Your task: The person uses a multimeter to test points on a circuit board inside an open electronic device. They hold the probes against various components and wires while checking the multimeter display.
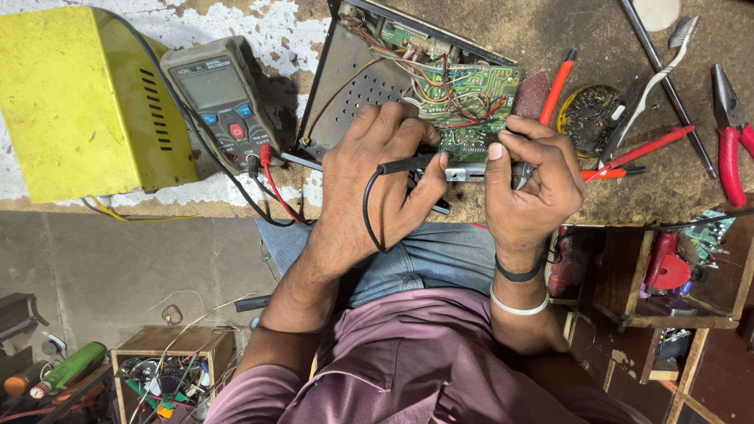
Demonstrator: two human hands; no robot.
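Note:
An opened metal chassis (338, 86) with a green circuit board (471, 98) and coloured wires lies on the worn bench. My left hand (385, 177) grips a black meter probe (408, 165) whose lead loops down from it. My right hand (530, 184) is closed on a small metal tool at the board's front edge, right beside the probe tip. A grey multimeter (220, 98) with red and black leads plugged in stands left of the chassis.
A yellow metal box (78, 102) sits at far left. Right of the board lie red screwdrivers (644, 149), a toothbrush (656, 74), red-handled pliers (729, 149) and a round tin (589, 114). Wooden boxes of parts stand below the bench.

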